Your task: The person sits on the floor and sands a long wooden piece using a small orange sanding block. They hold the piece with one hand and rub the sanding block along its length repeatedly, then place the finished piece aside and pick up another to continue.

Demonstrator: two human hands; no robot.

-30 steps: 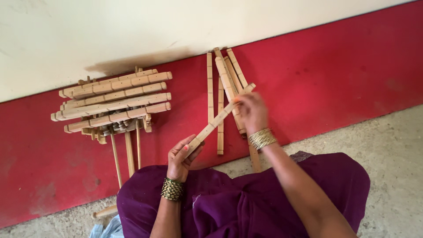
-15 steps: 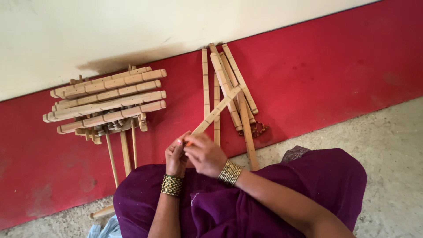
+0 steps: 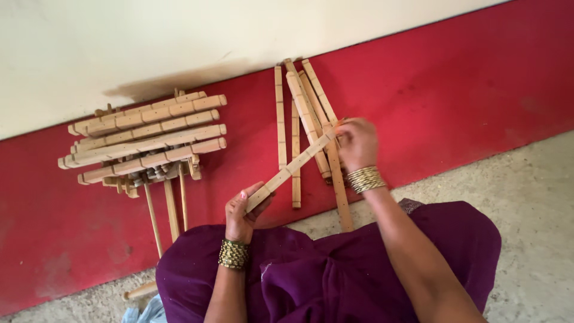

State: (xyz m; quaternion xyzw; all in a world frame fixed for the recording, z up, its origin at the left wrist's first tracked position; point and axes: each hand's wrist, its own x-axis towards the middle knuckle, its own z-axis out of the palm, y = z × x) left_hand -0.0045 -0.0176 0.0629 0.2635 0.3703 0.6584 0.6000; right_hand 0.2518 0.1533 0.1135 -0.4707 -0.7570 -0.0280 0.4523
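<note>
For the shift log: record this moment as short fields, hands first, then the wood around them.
left hand: left hand closed on the near end of the wooden slat
right hand: right hand closed on the slat's far end
slat pose: slanted, held above the red strip
loose slats: a fan of them lying on the red strip beyond the held slat
stack: slats piled crosswise to the left, thin sticks under it
lap: purple cloth
</note>
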